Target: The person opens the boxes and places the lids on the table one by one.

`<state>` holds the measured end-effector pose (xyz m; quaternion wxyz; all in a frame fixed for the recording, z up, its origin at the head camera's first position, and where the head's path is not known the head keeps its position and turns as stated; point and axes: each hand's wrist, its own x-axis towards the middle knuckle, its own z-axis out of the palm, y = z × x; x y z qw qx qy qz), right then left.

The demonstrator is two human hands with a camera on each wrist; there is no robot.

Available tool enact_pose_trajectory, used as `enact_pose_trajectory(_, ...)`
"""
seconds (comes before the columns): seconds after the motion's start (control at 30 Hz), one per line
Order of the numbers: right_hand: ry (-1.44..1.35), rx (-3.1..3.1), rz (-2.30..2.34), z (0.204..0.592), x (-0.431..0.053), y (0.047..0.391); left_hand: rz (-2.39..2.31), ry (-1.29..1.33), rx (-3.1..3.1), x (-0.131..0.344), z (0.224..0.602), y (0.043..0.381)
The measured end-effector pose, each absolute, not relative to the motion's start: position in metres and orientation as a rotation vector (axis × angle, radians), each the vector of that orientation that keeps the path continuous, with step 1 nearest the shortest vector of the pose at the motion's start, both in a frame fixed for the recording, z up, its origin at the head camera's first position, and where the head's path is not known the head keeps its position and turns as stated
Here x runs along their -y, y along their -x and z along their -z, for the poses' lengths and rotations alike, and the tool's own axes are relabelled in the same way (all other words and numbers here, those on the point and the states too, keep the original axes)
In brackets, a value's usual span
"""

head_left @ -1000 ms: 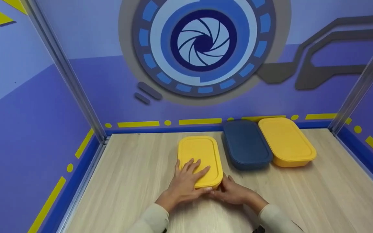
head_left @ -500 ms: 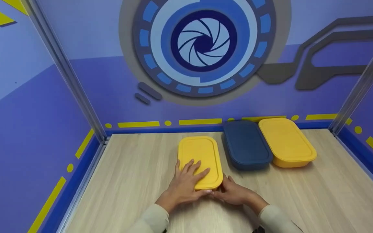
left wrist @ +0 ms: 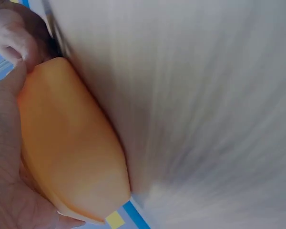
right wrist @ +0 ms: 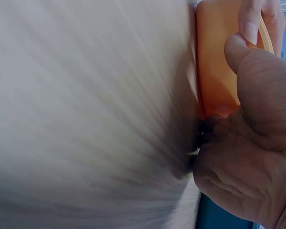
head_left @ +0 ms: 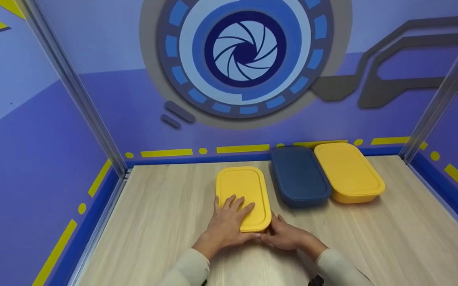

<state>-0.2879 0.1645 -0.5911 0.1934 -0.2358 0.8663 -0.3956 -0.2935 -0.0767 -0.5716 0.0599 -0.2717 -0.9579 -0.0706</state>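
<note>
A yellow lidded lunch box stands in the middle of the table in the head view. Spread over its lid near the front left is my left hand, fingers straight and thumb along the near edge. My right hand holds the near right corner, its fingers along the side and its thumb at the front. The two thumbs meet or nearly meet there. In the left wrist view the box's plain side faces the camera. The right wrist view has the curled fingers low against the box, their tips partly hidden.
To the right, a dark blue lidded box stands beside a second yellow lidded box, both near the back wall. The light wooden table has metal posts at its back corners and printed panels around it.
The head view has shifted slightly, so everything sits a little further left. Both hands keep their places on the yellow lunch box, which has not visibly moved on the table.
</note>
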Motion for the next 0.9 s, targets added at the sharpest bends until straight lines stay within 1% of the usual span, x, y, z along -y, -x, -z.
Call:
enact_pose_trajectory(0.37,0.661,-2.405,1.127,0.5915,-0.1649,0.2896,0.094,0.793,2.852,0.0759,0.5782,0.2944)
enact_pose_trajectory(0.9,0.642,-2.412,1.118,0.5912,-0.1621,0.2899,0.123,0.796,2.876,0.0796,0.5798,0.2934)
